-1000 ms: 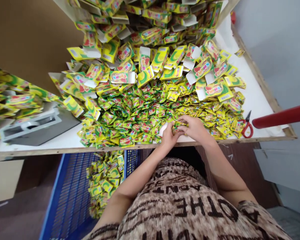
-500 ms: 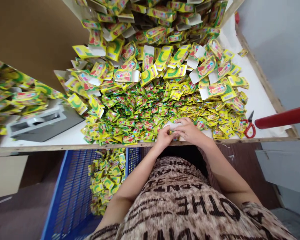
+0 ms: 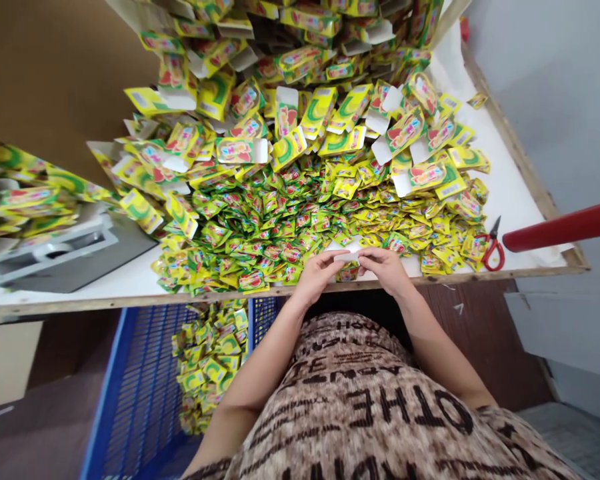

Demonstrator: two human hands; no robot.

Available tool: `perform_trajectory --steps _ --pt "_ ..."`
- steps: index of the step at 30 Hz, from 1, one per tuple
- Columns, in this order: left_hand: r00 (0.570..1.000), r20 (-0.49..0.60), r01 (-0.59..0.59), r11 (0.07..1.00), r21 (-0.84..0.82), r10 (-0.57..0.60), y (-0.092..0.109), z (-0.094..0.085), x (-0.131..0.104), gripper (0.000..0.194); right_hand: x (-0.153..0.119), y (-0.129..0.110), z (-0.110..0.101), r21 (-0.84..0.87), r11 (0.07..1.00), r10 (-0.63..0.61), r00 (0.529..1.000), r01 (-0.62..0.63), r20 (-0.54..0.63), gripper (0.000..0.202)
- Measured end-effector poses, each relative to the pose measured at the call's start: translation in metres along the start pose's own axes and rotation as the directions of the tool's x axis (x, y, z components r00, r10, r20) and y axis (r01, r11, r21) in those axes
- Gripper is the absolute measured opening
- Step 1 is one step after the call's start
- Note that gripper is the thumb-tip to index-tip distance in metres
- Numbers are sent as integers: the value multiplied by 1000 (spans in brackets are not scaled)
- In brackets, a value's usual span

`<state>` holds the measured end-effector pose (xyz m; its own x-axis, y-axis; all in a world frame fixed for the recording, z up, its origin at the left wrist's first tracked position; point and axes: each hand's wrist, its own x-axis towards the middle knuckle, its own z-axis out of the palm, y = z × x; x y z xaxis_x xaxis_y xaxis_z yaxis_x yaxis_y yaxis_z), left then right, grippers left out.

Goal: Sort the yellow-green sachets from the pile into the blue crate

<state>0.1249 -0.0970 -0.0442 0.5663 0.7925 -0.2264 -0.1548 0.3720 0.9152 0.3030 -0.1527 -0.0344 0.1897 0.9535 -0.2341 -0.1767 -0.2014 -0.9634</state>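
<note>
1. Two hands meet at the near edge of the surface, right of its middle. Left hand and right hand both pinch one small carton; fingers closed on it from either side.
2. Carton's white flap faces up, its printed yellow-green body sits below, partly hidden between the hands. It is held just above the near edge, touching or just over the sachet pile; cannot tell which.
3. Hundreds of small yellow-green sachets cover the near half of the surface, from the hands out towards the left edge and the right.
4. Folded yellow cartons, many with open white flaps, are heaped behind the sachets towards the far edge.
5. Red-handled scissors lie near the near-right corner, just beside the sachets.
6. Grey machine sits at the near-left corner.
7. Blue crate below the near edge holds more sachets.
8. Red tube juts in over the right edge.
</note>
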Motion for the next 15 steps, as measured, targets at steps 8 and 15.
perform_trajectory --steps 8,15 --pt "972 -207 -122 992 -30 113 -5 6 14 27 8 -11 5 -179 981 -88 996 81 -27 24" --pt "941 -247 -195 966 168 233 -8 8 25 23 18 -6 5 -83 996 -22 997 16 -70 32"
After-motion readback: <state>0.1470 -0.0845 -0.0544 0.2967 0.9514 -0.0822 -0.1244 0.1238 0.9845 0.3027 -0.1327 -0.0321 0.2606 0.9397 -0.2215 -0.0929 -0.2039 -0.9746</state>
